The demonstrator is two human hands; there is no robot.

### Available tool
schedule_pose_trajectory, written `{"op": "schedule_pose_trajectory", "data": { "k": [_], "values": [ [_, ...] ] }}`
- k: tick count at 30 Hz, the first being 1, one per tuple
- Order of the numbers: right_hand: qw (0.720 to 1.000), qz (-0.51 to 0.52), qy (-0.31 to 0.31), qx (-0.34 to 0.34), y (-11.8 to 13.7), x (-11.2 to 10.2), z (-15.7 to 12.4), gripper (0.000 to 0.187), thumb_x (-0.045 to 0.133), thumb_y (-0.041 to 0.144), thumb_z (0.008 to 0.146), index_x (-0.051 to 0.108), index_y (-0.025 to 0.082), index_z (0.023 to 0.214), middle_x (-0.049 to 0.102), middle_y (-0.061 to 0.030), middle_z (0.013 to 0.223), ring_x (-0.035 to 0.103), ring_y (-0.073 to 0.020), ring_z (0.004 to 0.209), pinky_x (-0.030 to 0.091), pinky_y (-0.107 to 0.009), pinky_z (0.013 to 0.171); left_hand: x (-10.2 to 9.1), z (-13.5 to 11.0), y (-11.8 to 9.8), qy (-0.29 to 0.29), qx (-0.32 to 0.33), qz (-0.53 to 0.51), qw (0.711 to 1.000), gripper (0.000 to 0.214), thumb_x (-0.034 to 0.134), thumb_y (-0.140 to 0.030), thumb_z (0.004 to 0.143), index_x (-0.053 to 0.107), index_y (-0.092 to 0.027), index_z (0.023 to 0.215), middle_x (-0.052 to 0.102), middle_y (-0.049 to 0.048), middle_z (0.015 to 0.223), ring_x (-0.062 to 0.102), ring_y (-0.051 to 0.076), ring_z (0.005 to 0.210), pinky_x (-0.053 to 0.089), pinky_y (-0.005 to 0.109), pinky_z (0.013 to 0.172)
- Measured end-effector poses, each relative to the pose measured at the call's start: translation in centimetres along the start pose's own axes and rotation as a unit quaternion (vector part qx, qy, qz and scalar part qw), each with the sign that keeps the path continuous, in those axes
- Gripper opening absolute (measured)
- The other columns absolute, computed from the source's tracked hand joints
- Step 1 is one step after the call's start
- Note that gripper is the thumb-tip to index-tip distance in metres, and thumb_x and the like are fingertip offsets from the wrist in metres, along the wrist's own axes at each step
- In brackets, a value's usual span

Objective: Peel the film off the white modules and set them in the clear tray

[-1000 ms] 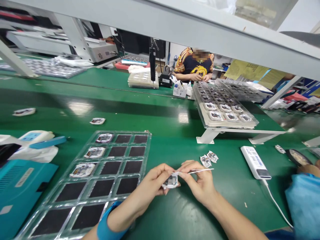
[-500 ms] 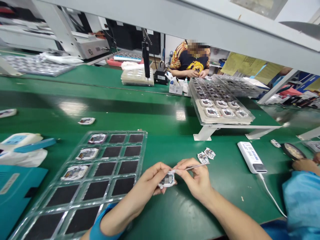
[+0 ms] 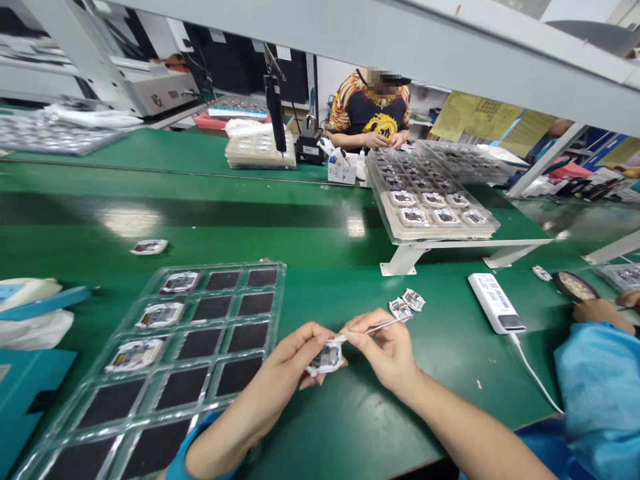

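Note:
My left hand (image 3: pixel 300 357) is closed around the edge of a small white device housing (image 3: pixel 326 359) with a circuit board inside, held above the green bench. My right hand (image 3: pixel 383 347) pinches at the housing's upper edge, near a small white strip (image 3: pixel 341 339) whose kind I cannot make out. Thin metal tweezers (image 3: pixel 387 325) lie in the right hand's fingers and stick out to the right. Just beyond that hand, two similar housings (image 3: pixel 413 300) rest on the bench. Left of my hands is a clear compartment tray (image 3: pixel 283 293) with several housings in its left column.
A white box with a cable (image 3: pixel 495 303) lies to the right, near a co-worker's blue sleeve (image 3: pixel 595 380). Stacked trays of housings (image 3: pixel 435 230) stand on a raised shelf. An electric screwdriver (image 3: pixel 275 113) hangs at the back. Another person (image 3: pixel 373 120) sits across the bench.
The whole view has shifted slightly, so most things appear further left. Both hands stay at the housing; the tweezers in my right hand show a little more narrowly.

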State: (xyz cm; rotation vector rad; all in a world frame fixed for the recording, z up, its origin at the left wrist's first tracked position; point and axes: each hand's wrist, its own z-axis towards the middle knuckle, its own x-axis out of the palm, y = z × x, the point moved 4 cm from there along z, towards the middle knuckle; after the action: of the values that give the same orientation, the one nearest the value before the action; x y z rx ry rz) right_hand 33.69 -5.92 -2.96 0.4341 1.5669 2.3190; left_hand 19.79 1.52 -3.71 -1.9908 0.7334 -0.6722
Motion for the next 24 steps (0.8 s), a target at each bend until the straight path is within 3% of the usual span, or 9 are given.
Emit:
{"op": "schedule_pose_trajectory", "data": {
  "k": [4,7,14,20,24],
  "values": [
    [0.992,-0.100,0.021,-0.076,0.9,0.2,0.0,0.005,0.069,0.021,0.089,0.067,0.022,0.084,0.078,-0.0043,0.081,0.074,-0.0199,0.080,0.059,-0.038,0.083,-0.1,0.1,0.1,-0.023,0.005,0.008,1.000,0.045,0.069,-0.064,0.072,0.059,-0.020,0.077,0.053,-0.0052,0.067,0.046,0.012,0.063,0.037,0.021,0.057],
    [0.986,-0.122,0.030,-0.107,1.4,0.3,0.0,0.007,0.068,0.017,0.089,0.067,0.023,0.086,0.078,-0.0044,0.082,0.074,-0.0199,0.081,0.059,-0.039,0.084,0.0,0.0,-0.2,-0.025,0.015,0.012,1.000,0.039,0.069,-0.059,0.074,0.061,-0.021,0.081,0.054,-0.0047,0.070,0.048,0.013,0.066,0.038,0.022,0.060],
    [1.000,-0.015,-0.009,-0.019,0.6,0.2,0.1,0.013,0.070,0.032,0.089,0.065,0.021,0.087,0.076,-0.0049,0.085,0.074,-0.0186,0.078,0.062,-0.031,0.067,0.0,-0.4,-0.6,0.004,0.026,0.012,1.000,0.033,0.065,-0.051,0.080,0.063,-0.020,0.092,0.060,-0.0014,0.074,0.046,0.014,0.065,0.037,0.025,0.060],
    [0.999,-0.032,-0.006,-0.022,0.5,0.2,0.0,0.011,0.070,0.030,0.090,0.065,0.021,0.085,0.077,-0.0041,0.083,0.074,-0.0187,0.078,0.062,-0.034,0.075,0.0,-0.5,-0.5,0.009,0.035,0.013,0.999,0.032,0.065,-0.049,0.082,0.064,-0.020,0.092,0.059,-0.0009,0.078,0.050,0.015,0.070,0.039,0.026,0.063],
    [0.994,-0.082,0.007,-0.069,1.1,0.2,0.0,0.005,0.068,0.022,0.090,0.067,0.022,0.085,0.078,-0.0051,0.083,0.074,-0.0193,0.081,0.060,-0.038,0.083,0.0,-0.6,-0.5,0.012,0.047,0.010,0.999,0.029,0.062,-0.047,0.086,0.063,-0.019,0.096,0.057,-0.0020,0.073,0.048,0.014,0.066,0.035,0.025,0.059]
  ]
}}
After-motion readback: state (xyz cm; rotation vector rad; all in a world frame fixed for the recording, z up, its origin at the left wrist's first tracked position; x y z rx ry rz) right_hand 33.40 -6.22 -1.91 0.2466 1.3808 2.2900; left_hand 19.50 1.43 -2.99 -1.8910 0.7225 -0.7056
